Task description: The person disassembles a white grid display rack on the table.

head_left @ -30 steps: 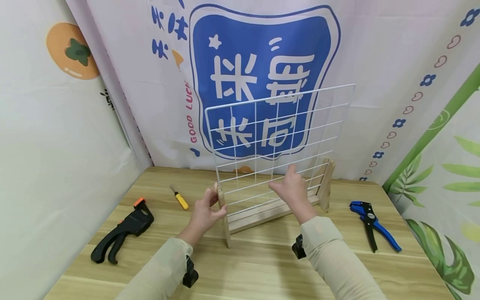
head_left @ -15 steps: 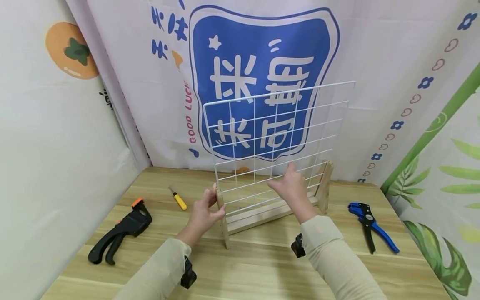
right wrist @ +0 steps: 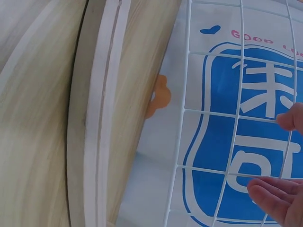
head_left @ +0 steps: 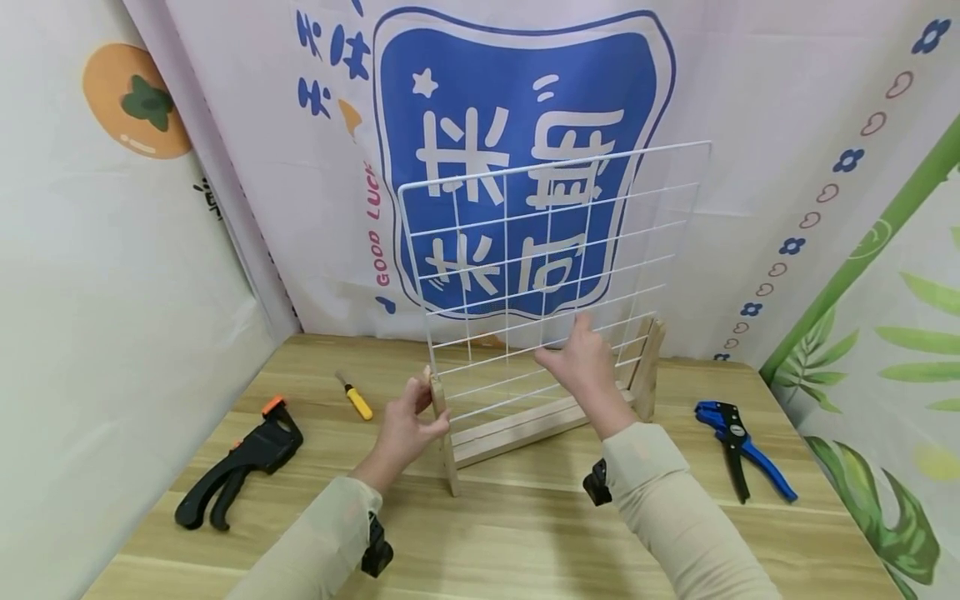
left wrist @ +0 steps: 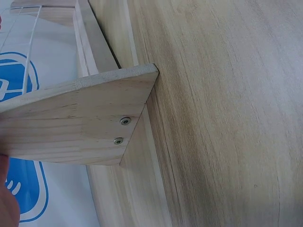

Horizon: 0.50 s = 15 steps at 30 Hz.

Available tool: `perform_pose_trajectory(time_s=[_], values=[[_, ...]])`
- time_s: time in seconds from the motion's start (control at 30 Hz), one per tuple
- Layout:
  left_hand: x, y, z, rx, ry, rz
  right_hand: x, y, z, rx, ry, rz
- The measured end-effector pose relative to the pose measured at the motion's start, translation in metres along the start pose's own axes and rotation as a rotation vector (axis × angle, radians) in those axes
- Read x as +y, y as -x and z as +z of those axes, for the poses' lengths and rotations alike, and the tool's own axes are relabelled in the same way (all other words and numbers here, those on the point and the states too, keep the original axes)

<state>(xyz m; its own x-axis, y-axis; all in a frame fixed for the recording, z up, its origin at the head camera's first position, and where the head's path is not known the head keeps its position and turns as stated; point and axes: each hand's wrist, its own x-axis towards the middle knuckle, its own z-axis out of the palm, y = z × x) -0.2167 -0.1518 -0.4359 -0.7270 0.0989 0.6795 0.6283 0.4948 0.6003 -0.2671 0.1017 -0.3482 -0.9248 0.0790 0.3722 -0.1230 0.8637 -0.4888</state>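
A: Main item?
B: White wire grid [head_left: 506, 260], one. Upright between the left post [head_left: 450, 467] and right post [head_left: 649, 367] of a wooden stand [head_left: 517, 433], above its bottom rail [right wrist: 92, 118].
A: Hands?
B: Left hand [head_left: 407, 427]: curled round the top of the left post. Right hand [head_left: 588, 371]: thumb and fingers parted, set against the grid's wires; no firm grip shown.
A: Progress?
B: Done, by the look of it: stand assembled, two screws [left wrist: 125, 121] in the left post. Left, as judged: bottom wire [right wrist: 181, 137] apart from the rail, so fitting seems unfinished. Side edges in grooves: cannot tell.
A: Surroundings, from the stand?
B: On the bench [head_left: 510, 542]: yellow-handled screwdriver [head_left: 358, 402], 9 o'clock; black clamp [head_left: 262, 446], farther out, between 8 and 9; blue-and-black pliers [head_left: 735, 429], between 3 and 4. Printed curtain [head_left: 750, 167], 12 o'clock.
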Motion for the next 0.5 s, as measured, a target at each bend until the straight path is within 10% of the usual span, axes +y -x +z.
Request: perform_pose_trajectory(time_s=[0.5], values=[[0.0012, -0.0003, 0.0006, 0.009, 0.032, -0.009, -0.0026, -0.0013, -0.0047, 0.031, 0.003, -0.025]])
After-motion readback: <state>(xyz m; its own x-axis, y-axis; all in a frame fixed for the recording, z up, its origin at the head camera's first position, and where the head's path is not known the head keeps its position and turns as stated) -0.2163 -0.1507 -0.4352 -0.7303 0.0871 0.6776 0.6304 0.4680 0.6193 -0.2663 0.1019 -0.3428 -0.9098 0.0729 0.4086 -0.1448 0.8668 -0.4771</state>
